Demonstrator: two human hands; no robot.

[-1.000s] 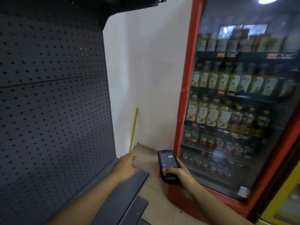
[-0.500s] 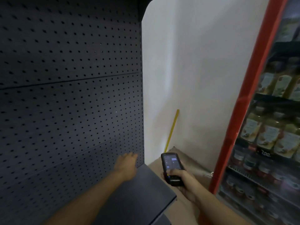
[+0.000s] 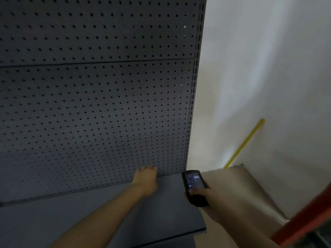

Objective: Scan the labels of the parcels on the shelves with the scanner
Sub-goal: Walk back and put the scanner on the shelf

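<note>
I am holding the scanner (image 3: 194, 187) in my right hand (image 3: 213, 199), fingers wrapped around its lower half and my thumb lying across the front just below the lit screen, which is facing up toward me. The scanner is hanging over the right end of the dark grey shelf (image 3: 107, 212), its top edge close to the corner where the shelf is meeting the perforated back panel (image 3: 93, 97).

My left hand (image 3: 146, 181) is reaching forward over the shelf, palm down and fingers stretched out flat, gripping nothing; the fingertips are right at the foot of the back panel, though I cannot tell whether they are touching it.

No parcel or label is showing on the stretch of shelf in front of me. Just beside the shelf's right end a sheet of brown cardboard (image 3: 238, 190) is leaning near the white wall (image 3: 259, 68), with a yellow stick (image 3: 245, 142) slanting against the wall behind it. A red frame (image 3: 308, 222) is cutting across the lower right corner.
</note>
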